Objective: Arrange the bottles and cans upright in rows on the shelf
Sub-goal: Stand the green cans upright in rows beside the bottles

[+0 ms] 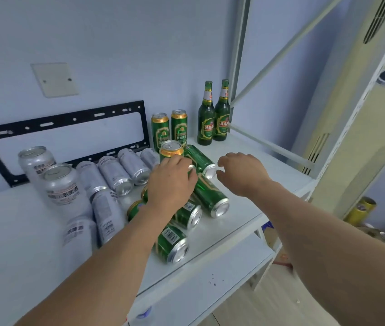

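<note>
Cans first, from my left: two silver cans [52, 175] stand upright near the shelf's back, and beside them a cluster of silver cans [116, 175] lies tipped, their bottoms facing toward me. Next come the green cans, where both my hands are. My left hand [171, 184] is curled, palm down, over an upright green can with a gold rim [171, 149], fingers closed around its side; I think I have it gripped, though my knuckles hide the contact. Under and in front of that hand several green cans [210, 198] lie on their sides, long axes running from back-left toward front-right, silver bottoms pointing at me. My right hand [243, 170] hovers half open, holding nothing, fingertips just beside the bottom of the fallen can at the back [200, 161]. That can lies nearer my right hand, so tipping it up onto its base looks like that hand's job. Farther back stand two upright green cans [170, 129], then two green bottles [213, 114] at the right end of the shelf [257, 184]
</note>
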